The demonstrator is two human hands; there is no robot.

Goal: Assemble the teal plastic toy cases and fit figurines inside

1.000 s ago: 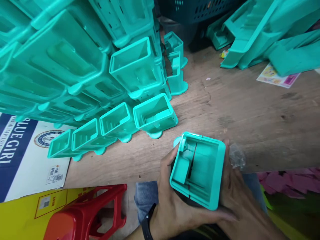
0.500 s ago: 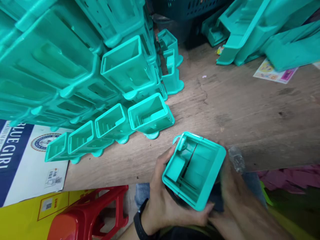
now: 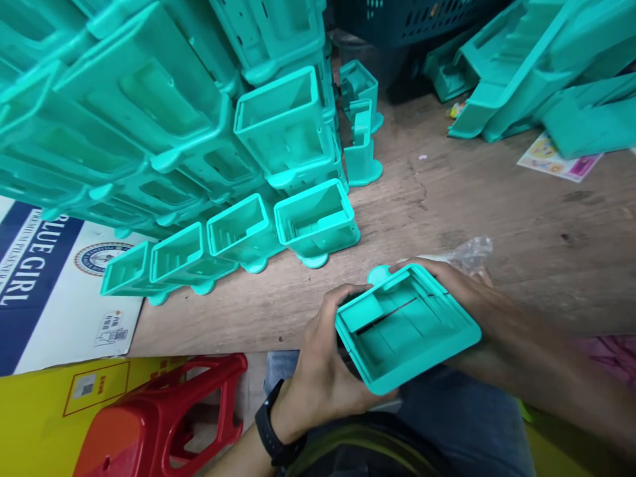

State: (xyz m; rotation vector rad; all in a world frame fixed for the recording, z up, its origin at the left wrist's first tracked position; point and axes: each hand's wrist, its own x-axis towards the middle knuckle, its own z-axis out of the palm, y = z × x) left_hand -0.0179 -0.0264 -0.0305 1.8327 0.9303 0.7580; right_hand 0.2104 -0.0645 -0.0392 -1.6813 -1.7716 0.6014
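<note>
A red stool (image 3: 119, 434) stands near left, beside a yellow box (image 3: 44, 404). At the near edge of the wooden table (image 3: 467, 192), the left hand (image 3: 328, 377) grips a teal case (image 3: 417, 331); the right hand (image 3: 479, 311) lies along its right side, fingers too hidden to tell their grip. Stacked teal cases (image 3: 283, 132) crowd the far left; a dark basket (image 3: 382, 30) stands farthest.

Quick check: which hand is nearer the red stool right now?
Left. The left hand, holding the left side of the teal casing, is just right of the red stool in the picture; the right hand is farther away, at the casing's right side.
</note>
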